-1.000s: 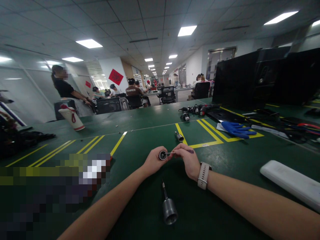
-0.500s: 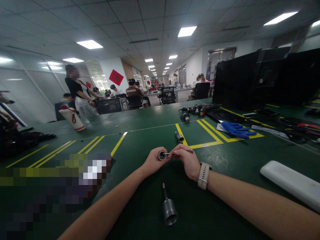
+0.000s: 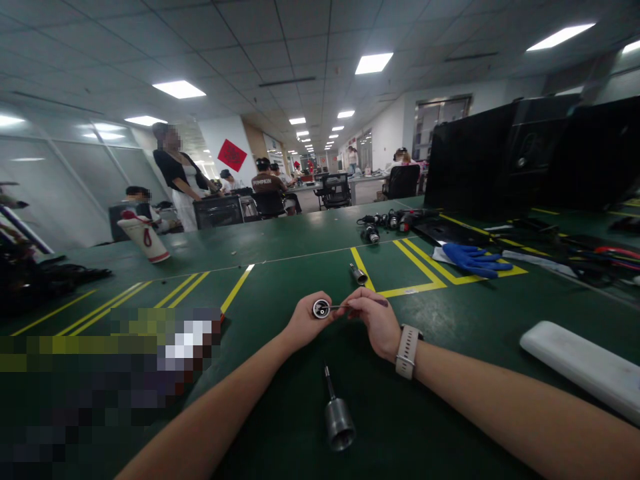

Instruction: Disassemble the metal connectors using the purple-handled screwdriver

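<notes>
My left hand (image 3: 305, 323) is wrapped round a small round metal cup (image 3: 321, 309), whose open end faces me. My right hand (image 3: 373, 320), with a pale watch (image 3: 409, 351) at the wrist, pinches a thin tool (image 3: 340, 307) with a dark handle. The tool's tip reaches the mouth of the cup; small parts inside are too tiny to make out. Nearer to me on the green table (image 3: 280, 413) lies a larger metal cup with a shaft (image 3: 340, 423). Beyond my hands rests a smaller metal part (image 3: 357, 274).
A blue glove (image 3: 473, 259), dark metal parts (image 3: 371, 230) and black boxes (image 3: 470, 160) stand at the back right. A white block (image 3: 580, 360) lies at right, a paper cup (image 3: 147, 240) at left. People are beyond the table, one standing (image 3: 183, 177).
The small cup in my left hand has shifted slightly left and turned more towards me. My right hand has hardly moved. The standing person has moved to the right.
</notes>
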`<state>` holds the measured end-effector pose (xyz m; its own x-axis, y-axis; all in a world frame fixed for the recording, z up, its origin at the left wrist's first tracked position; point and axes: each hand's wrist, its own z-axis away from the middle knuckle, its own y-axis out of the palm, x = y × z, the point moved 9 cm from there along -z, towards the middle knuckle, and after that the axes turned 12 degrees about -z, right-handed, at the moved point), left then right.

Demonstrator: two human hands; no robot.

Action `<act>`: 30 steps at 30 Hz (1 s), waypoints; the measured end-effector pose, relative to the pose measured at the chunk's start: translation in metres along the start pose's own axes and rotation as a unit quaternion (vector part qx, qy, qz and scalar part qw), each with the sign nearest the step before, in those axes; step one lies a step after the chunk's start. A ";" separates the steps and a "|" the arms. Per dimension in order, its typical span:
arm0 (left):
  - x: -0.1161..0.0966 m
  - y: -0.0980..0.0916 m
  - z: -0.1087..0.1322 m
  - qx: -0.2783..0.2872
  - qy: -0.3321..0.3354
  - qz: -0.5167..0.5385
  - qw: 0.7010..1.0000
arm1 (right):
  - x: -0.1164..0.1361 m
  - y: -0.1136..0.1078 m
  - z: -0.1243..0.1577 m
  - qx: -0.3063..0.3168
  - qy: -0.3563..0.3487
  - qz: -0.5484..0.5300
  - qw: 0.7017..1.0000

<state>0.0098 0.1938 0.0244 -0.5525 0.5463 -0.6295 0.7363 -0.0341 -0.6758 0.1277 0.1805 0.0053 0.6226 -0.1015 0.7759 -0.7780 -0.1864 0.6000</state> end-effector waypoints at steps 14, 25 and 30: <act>-0.001 -0.009 0.001 -0.031 -0.011 -0.011 0.999 | -0.002 -0.001 -0.001 0.006 0.001 -0.011 1.000; 0.007 -0.025 0.002 -0.122 -0.042 -0.050 0.990 | 0.002 -0.006 -0.003 -0.010 -0.025 -0.009 1.000; 0.010 -0.025 0.003 -0.131 -0.047 -0.076 0.987 | 0.006 -0.009 -0.004 -0.021 -0.060 0.061 0.996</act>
<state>-0.0155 0.1975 0.0335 -0.6885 0.4480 -0.5703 0.7118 0.2668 -0.6498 0.1377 0.1850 0.0053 0.5273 -0.2377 0.8158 -0.8494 -0.1246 0.5127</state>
